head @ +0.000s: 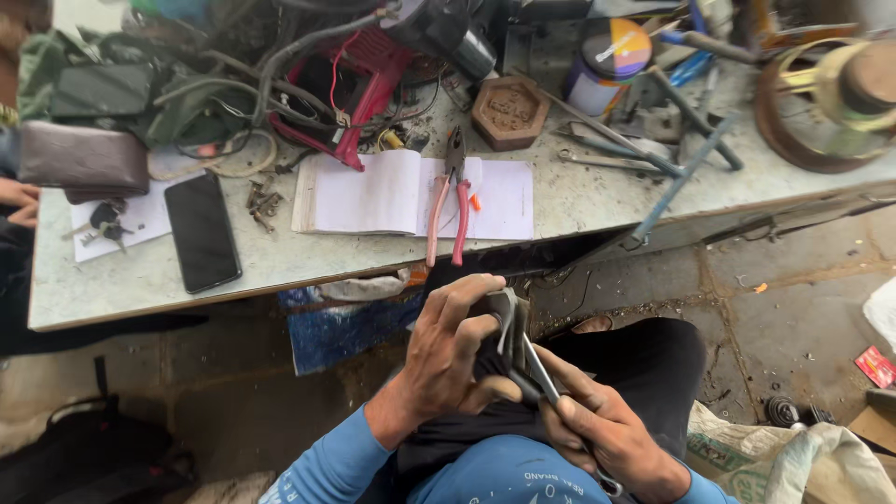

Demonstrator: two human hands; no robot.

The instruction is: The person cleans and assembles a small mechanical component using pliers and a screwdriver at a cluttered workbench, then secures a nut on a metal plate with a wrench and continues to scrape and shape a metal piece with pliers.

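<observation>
**Both hands working a small metal part over the lap**

The left hand [448,359] is clenching a small grey metal part [504,322] against a fold of dark cloth, fingers curled over its top edge. The right hand [597,429] is grasping a slim metal tool [539,369] and pressing its tip against the part from below. The part is sitting just below the front edge of the surface [121,289], directly beneath the red-handled pliers [448,201].

Judged from this grip, the work is going best when the left hand is holding the part steady on the thigh and the right hand is driving the tool away from the left fingers, which are lying very close to the tip.

Around the pliers: they are resting on an open notebook [373,191]; to the left of it a black phone [202,231] is lying flat, with keys [105,222] and a brown wallet [82,159] beyond. Behind the notebook a red device with tangled wires [359,79] is crowding the surface; to the right a hexagonal brown block [509,112], a round tin [607,61] and loose rods are lying. Another person's hand [19,201] is showing at the far left edge.
</observation>
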